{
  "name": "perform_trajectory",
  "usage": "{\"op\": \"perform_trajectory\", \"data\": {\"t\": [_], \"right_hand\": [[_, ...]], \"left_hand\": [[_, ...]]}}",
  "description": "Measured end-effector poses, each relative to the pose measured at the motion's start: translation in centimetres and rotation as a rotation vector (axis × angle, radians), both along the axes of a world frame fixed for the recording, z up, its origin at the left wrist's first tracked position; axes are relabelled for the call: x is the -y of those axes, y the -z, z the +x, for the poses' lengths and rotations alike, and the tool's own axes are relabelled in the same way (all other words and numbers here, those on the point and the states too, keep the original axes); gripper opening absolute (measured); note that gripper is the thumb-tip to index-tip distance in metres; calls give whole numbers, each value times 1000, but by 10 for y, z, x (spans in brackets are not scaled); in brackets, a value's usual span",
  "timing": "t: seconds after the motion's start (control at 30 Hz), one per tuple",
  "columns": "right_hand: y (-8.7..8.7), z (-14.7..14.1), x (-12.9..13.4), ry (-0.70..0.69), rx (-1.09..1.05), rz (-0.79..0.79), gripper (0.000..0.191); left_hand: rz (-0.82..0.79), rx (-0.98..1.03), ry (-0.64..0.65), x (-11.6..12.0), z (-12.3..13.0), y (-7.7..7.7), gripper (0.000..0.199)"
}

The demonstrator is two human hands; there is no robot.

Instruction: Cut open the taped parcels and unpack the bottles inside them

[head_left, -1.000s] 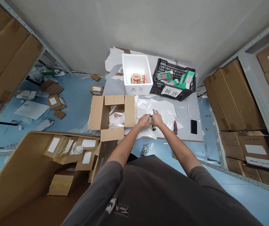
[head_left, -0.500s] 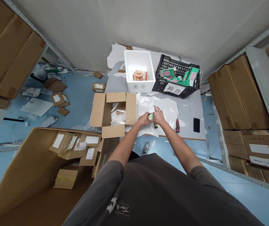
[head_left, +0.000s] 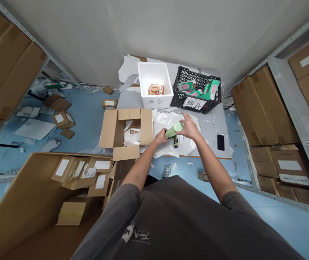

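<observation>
A pale green cylinder (head_left: 173, 130) sticks well out of a small box (head_left: 166, 135), tilted up toward the right. My left hand (head_left: 160, 137) is closed around the box, most of which it hides. At the cylinder's far end, the thumb and fingers of my right hand (head_left: 189, 127) grip its rim. A yellow-and-black cutter (head_left: 175, 142) lies just below the cylinder on crumpled white paper (head_left: 161, 150). Left of my hands stands an open carton (head_left: 107, 128) with white packing paper inside.
Behind are a white foam box (head_left: 157, 102) with small packets and a black crate (head_left: 211, 107) of green-and-pink boxes. A phone (head_left: 221, 142) lies at the table's right. A large carton (head_left: 16, 195) of parcels stands lower left; loaded shelves (head_left: 275, 79) flank the table.
My right hand has drawn the green cylinder out of the small box, up and to the right. A red tool seen earlier is now hidden by my right arm. The view has shifted slightly.
</observation>
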State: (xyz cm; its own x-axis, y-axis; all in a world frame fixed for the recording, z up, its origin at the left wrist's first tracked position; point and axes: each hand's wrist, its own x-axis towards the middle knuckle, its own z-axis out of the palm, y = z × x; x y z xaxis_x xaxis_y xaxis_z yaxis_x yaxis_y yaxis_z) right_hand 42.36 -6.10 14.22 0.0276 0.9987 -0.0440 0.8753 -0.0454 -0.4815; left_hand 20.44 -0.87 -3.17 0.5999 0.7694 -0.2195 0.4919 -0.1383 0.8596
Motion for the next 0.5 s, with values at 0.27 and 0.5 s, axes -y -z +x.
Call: {"op": "perform_trajectory", "data": {"t": [0.27,0.5], "right_hand": [[-64,28,-24,0,-153,179,49],[-69,65,-18,166,-725,187,51]], "left_hand": [[243,57,-75,-8,0,-51,128],[44,367,12,-26,-6,-117,76]]}}
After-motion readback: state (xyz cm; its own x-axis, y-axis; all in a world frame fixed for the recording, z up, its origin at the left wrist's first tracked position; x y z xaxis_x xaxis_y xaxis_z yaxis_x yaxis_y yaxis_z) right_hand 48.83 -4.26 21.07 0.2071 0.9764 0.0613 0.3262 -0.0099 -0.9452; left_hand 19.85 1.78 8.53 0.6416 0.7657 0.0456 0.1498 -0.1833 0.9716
